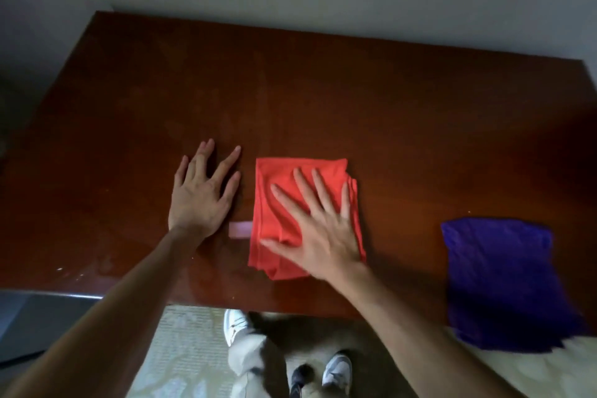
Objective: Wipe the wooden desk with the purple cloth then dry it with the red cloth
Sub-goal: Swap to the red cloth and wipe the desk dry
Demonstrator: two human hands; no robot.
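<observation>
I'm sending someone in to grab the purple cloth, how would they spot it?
Start at the wooden desk and go to its near right corner. The purple cloth lies there, hanging over the front edge. Unlike the red cloth mid-desk, no hand rests on it.

Folded red cloth (303, 203), flat on the glossy dark wooden desk (323, 90), pinned beneath spread right fingers (318, 187), just right of the left fingers (231, 171). Folded purple cloth (504, 281), well right of the right fingers, overhanging the near desk edge.
</observation>
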